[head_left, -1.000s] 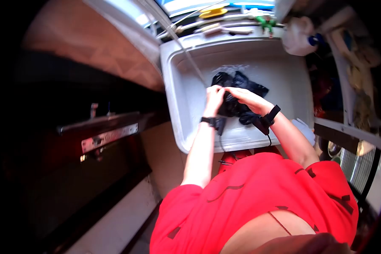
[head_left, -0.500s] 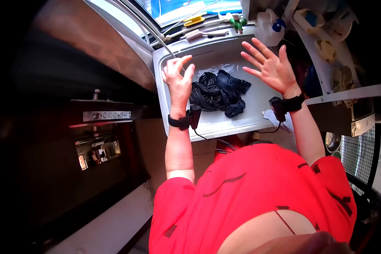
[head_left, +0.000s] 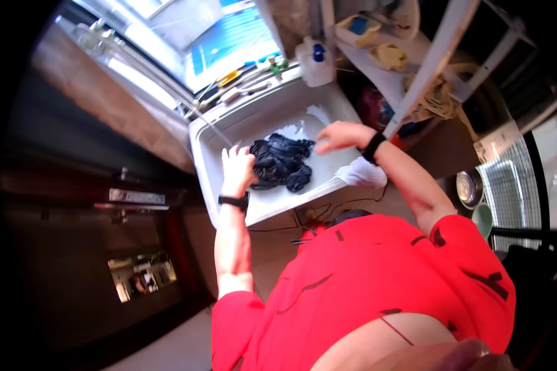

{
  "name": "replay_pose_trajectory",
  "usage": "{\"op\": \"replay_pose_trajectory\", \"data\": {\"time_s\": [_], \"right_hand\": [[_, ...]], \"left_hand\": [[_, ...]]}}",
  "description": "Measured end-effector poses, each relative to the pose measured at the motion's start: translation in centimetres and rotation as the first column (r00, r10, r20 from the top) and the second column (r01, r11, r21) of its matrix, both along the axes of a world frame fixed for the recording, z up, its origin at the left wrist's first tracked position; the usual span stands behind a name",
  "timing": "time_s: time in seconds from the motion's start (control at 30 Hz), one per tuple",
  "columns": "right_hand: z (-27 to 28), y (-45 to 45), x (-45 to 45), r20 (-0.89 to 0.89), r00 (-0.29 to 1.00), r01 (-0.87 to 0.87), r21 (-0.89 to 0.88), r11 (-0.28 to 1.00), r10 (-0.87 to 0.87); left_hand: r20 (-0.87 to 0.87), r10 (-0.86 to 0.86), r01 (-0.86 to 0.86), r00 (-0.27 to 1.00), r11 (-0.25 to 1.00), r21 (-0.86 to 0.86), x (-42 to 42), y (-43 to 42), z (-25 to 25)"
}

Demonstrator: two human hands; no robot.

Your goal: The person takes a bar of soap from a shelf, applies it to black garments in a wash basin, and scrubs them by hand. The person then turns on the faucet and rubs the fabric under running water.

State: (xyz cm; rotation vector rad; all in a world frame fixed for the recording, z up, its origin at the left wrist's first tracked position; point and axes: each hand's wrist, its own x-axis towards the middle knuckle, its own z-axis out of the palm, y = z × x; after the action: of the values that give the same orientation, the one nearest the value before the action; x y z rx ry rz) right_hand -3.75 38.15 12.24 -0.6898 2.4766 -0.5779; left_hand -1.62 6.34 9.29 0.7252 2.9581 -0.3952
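White sink (head_left: 263,204): occupied near its middle by a black cloth (head_left: 281,162).
Black cloth: seen crumpled, glossily creased.
Left hand (head_left: 236,170), right hand (head_left: 343,136): held apart, fingers loosely parted; left-hand contact could not be told.

Clocked from the black cloth (head_left: 280,162), which catches bluish-grey highlights, the sink (head_left: 331,102) around it is greyish white. A white cloth (head_left: 363,174) sits at three o'clock, a whitish jug (head_left: 315,72) with a blue cap (head_left: 319,53) toward one, a yellow object (head_left: 229,77) at eleven. At five, the red shirt (head_left: 377,260) carries scattered dark angular marks and lines.
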Motion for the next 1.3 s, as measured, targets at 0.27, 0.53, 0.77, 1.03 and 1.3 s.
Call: {"op": "replay_pose_trajectory", "data": {"time_s": [0.27,0.53,0.77,1.03,1.3], "right_hand": [[7.4,5.6,8.2,0.381,0.923,0.357,-0.901,0.247,0.054],[2.1,22.4,5.9,-0.273,0.063,0.421,-0.865,0.273,-0.960],[0.3,23.7,2.1,-0.547,-0.050,0.441,-0.763,0.473,-0.836],[-1.2,21.9,4.7,-0.686,-0.150,0.557,-0.653,0.512,-0.712],[-1.4,22.8,2.3,-0.625,-0.009,0.514,-0.673,0.532,-0.781]], "left_hand": [[0.118,-0.132,-0.062,0.984,0.370,0.927,1.0,2.1,8.9],[0.295,-0.298,-0.182,0.908,0.353,0.918,2.7,2.1,8.2],[0.383,-0.379,-0.321,0.842,0.217,0.922,2.3,4.7,4.9],[0.601,-0.351,-0.476,0.718,0.382,0.792,4.2,6.7,-2.5],[0.617,-0.364,-0.441,0.698,0.461,0.770,2.2,13.5,-7.1]]}}
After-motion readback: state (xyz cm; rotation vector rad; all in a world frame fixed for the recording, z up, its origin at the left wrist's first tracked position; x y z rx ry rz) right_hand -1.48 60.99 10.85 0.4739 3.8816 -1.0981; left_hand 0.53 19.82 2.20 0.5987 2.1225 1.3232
